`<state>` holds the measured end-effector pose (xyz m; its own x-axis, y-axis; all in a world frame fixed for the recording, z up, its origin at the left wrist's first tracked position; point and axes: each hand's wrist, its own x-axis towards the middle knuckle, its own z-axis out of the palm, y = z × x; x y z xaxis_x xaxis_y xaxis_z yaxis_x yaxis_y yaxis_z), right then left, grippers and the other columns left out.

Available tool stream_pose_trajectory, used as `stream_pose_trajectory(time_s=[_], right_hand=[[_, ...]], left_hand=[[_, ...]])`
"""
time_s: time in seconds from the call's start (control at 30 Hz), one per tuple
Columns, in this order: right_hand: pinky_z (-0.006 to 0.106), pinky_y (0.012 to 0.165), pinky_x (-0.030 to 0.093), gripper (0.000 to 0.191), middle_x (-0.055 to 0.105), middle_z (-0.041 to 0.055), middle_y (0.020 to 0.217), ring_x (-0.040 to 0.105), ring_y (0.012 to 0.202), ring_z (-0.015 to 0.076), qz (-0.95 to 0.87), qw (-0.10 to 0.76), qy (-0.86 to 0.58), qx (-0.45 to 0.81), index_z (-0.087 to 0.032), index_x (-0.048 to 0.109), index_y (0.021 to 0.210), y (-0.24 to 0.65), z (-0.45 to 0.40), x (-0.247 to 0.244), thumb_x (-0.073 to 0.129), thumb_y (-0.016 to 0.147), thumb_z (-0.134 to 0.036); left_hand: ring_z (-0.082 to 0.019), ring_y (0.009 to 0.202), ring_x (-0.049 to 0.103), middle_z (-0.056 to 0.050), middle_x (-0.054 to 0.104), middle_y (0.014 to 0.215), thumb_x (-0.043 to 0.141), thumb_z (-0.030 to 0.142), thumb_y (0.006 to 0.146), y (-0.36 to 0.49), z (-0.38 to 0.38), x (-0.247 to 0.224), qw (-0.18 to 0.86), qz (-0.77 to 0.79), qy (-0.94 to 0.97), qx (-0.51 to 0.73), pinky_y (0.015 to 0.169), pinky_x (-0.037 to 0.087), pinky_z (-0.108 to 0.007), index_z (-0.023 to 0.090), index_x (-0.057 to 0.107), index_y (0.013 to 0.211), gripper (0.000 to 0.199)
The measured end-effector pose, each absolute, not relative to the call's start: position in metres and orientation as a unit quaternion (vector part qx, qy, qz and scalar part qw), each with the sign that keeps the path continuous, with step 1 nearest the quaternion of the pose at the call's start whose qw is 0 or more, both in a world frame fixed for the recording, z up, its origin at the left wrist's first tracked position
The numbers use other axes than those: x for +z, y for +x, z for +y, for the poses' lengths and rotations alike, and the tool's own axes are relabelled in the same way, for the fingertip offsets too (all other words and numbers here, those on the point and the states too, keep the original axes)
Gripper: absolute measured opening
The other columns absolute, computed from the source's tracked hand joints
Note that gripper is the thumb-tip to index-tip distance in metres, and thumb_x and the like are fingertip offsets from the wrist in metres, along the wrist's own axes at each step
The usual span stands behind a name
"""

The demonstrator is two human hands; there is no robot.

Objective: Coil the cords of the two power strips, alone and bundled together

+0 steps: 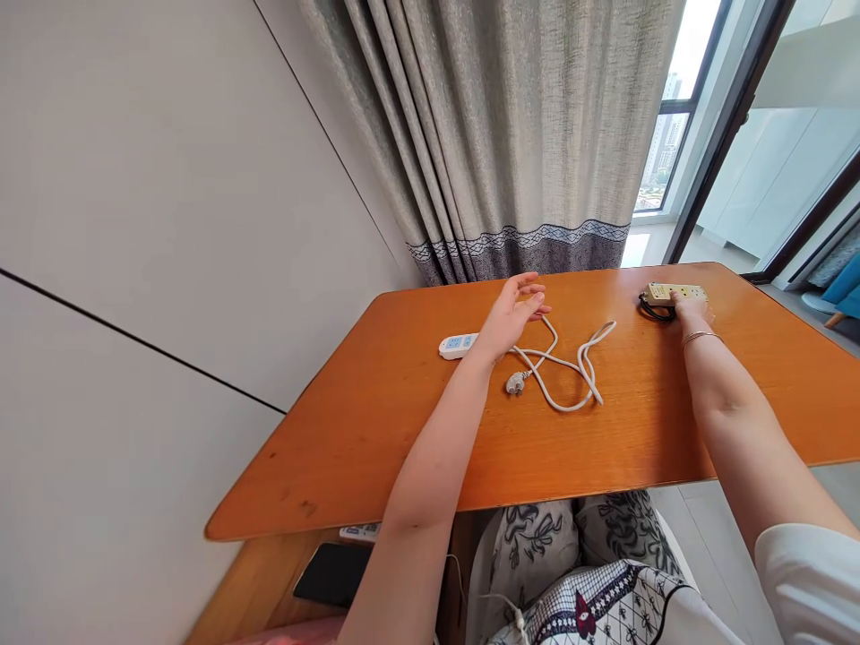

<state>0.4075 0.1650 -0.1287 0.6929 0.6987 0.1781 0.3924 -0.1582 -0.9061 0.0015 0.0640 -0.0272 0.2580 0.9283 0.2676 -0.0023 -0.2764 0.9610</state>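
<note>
My left hand (516, 315) hangs over the wooden table with its fingers loosely apart and nothing in them. Partly covered by that hand and wrist is a white power strip (459, 346) with blue sockets. Its white cord (568, 409) lies in loose loops to the right, and the white plug (515, 383) rests near the left wrist. At the far right, my right hand (693, 310) is closed on a cream-coloured power strip (665, 293), with a finger over its top face. A bundled black cord (655, 310) lies against that strip's left end.
The orange-brown table (322, 448) has rounded corners. Grey curtains (524, 134) hang behind it, and a pale wall panel (148, 224) stands to the left. Below the front edge, a black phone-like slab (334, 573) lies on a lower wooden surface.
</note>
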Motion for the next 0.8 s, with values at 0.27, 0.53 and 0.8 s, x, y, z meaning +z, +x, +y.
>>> stream_pose_trajectory(time_s=[0.27, 0.53, 0.8], right_hand=[[0.048, 0.113, 0.036, 0.023, 0.058, 0.0174, 0.118, 0.045, 0.135, 0.0339, -0.215, 0.549, -0.805, 0.070, -0.023, 0.050, 0.090, 0.381, 0.155, -0.114, 0.072, 0.082, -0.023], [0.036, 0.099, 0.050, 0.017, 0.070, 0.0076, 0.107, 0.066, 0.101, 0.0182, -0.511, 0.633, -0.563, 0.145, -0.018, 0.063, 0.100, 0.282, 0.149, -0.052, 0.058, 0.084, -0.018], [0.038, 0.088, 0.052, 0.032, 0.077, 0.0096, 0.104, 0.071, 0.095, 0.0244, -0.846, 0.257, -0.422, 0.202, -0.019, 0.071, 0.113, 0.185, 0.067, -0.019, 0.065, 0.091, -0.042]], left_hand=[[-0.016, 0.091, 0.071, -0.010, 0.058, 0.128, 0.066, 0.042, 0.085, -0.005, 0.067, -0.028, 0.458, 0.359, 0.649, 0.490, 0.092, 0.055, -0.037, 0.023, 0.051, 0.125, 0.047], [-0.015, 0.088, 0.070, -0.009, 0.064, 0.125, 0.067, 0.042, 0.085, -0.021, 0.085, -0.035, 0.384, 0.374, 0.652, 0.536, 0.090, 0.055, -0.034, 0.022, 0.060, 0.117, 0.039], [-0.026, 0.111, 0.068, -0.013, 0.073, 0.122, 0.051, 0.011, 0.087, -0.032, 0.102, -0.062, 0.169, 0.512, 0.815, 0.213, 0.103, 0.049, -0.040, 0.018, 0.070, 0.110, 0.031]])
